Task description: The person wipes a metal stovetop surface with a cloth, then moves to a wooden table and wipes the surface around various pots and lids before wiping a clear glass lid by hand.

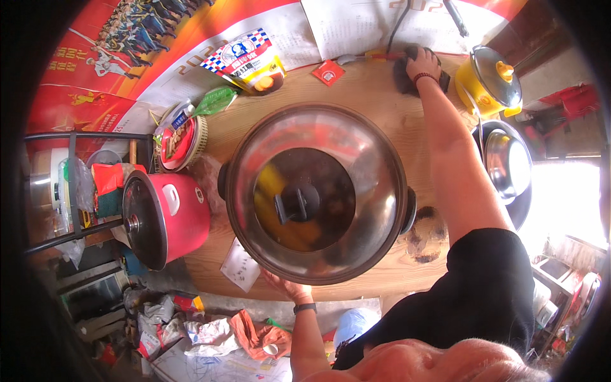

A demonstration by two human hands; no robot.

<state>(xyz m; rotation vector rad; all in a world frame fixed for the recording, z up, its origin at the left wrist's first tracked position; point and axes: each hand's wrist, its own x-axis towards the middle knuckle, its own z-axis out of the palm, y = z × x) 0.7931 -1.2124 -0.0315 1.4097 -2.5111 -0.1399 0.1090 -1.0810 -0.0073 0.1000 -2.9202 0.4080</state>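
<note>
A large round electric wok (243,191) with a metal lid (372,143) stands in the middle of the wooden table (296,90). The lid has a dark glass centre and a black knob (300,203). At the table's near edge, my left hand (289,286) is beside the wok's near rim, its fingers partly hidden below it. Whether it touches the wok or the table I cannot tell. My right hand (424,64) reaches to the far right and presses on a dark cloth (410,83), fingers curled over it. Dark stains (426,234) mark the tabletop right of the wok.
A yellow pot (487,83) and a metal basin (506,164) flank my right arm. On the left are a pink cooker (188,215) and a basket (200,143) with a red tray. A printed food pouch (253,67) and a red packet (328,72) lie at the back.
</note>
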